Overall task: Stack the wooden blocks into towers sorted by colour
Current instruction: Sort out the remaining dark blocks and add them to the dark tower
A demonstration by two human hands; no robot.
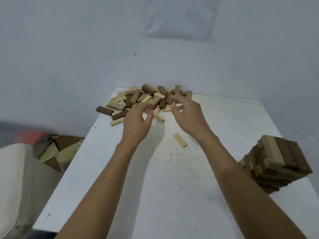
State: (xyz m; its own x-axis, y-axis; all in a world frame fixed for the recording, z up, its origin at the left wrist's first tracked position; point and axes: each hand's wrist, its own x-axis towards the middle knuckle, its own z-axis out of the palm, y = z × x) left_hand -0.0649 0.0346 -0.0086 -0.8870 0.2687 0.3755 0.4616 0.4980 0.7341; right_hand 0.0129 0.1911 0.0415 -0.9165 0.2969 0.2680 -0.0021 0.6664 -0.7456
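**Wood in three tones, both hands at the heap**

Pale, mid-brown and dark wooden blocks lie jumbled in a pile (146,99) at the far edge of the white worktop (172,195), against the wall. Taking that pile as the landmark: the left hand (137,121) hovers over its near-left edge and the right hand (187,114) over its near-right edge, both arms stretched forward. The fingers of each are curled and partly spread. Motion blur hides the fingertips, so I cannot tell whether either hand has closed on a block or is empty.

A single pale block (180,140) lies alone on the worktop nearer the person than the pile, just below the right hand; its long axis runs from far-left to near-right. A dark block (104,110) sits at the pile's left fringe, partly over the worktop edge. Well to the near-right of the pile stands a tower (274,163) of mixed pale and brown blocks, blurred at the frame edge.

The coming move seems to turn on reach: the blocks lie directly ahead of both hands, in no common direction, and the right hand is nearer the stray pale block. Sorting looks far from done.

No brand, label or writing can be read anywhere.
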